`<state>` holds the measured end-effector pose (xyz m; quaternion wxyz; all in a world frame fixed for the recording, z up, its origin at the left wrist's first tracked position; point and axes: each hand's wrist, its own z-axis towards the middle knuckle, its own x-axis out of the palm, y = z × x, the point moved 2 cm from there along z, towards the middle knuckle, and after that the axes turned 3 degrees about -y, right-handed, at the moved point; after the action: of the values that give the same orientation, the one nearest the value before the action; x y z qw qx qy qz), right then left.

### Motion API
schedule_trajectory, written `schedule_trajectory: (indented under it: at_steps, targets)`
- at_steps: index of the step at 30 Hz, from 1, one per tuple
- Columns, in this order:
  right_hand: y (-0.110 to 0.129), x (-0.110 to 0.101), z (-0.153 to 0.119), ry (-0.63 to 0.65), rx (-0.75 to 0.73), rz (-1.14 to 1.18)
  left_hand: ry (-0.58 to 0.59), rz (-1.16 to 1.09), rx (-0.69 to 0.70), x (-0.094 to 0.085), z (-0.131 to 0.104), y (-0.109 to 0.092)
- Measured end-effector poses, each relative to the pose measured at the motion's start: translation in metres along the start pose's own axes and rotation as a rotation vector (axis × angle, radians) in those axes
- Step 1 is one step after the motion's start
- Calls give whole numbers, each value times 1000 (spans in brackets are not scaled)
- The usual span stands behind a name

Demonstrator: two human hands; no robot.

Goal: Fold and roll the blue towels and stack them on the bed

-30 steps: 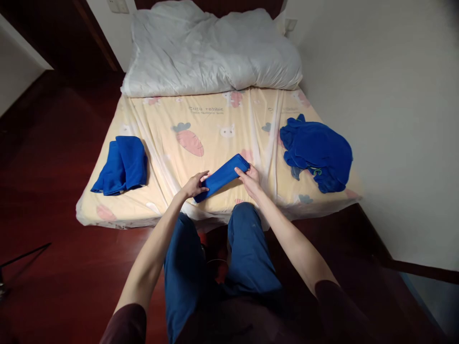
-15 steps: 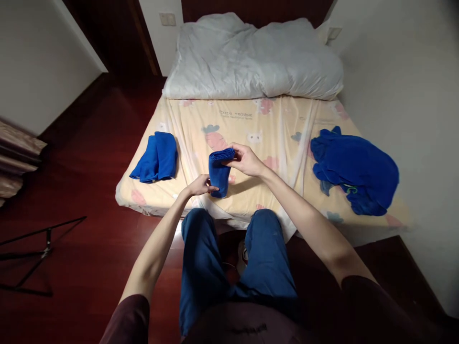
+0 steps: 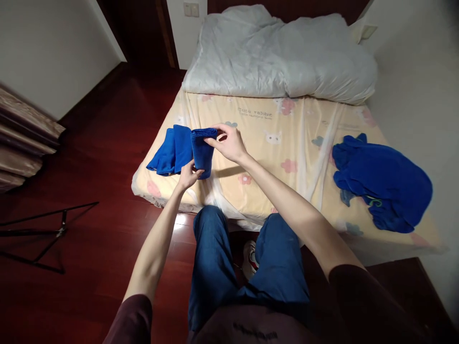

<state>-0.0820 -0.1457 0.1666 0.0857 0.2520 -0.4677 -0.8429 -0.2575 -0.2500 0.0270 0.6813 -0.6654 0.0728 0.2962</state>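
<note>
A tripod (image 3: 43, 234) stood on the floor left of the bed (image 3: 251, 191), where a folded pile (image 3: 170, 150) lay near the left edge. The left hand (image 3: 188, 176) pinched the bottom and the right hand (image 3: 227, 142) gripped the top of a folded blue cloth (image 3: 202, 150), lifted off the sheet a second earlier and carried leftward, now upright just beside that pile. An unfolded blue heap (image 3: 383, 184) waited at the bed's right side.

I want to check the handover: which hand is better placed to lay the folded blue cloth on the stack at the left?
Probably the left hand: it grips the folded cloth from below, nearest the stack. The right hand pinches its top.
</note>
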Motion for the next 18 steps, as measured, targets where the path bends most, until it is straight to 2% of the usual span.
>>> schedule_trajectory:
  at_steps: [9, 18]
  targets:
    - [-17, 25, -2, 9, 32, -29, -37, -3, -69, -1, 0, 27]
    - [-18, 29, -2, 12, 51, -22, -48, 59, -56, 1, 1, 29]
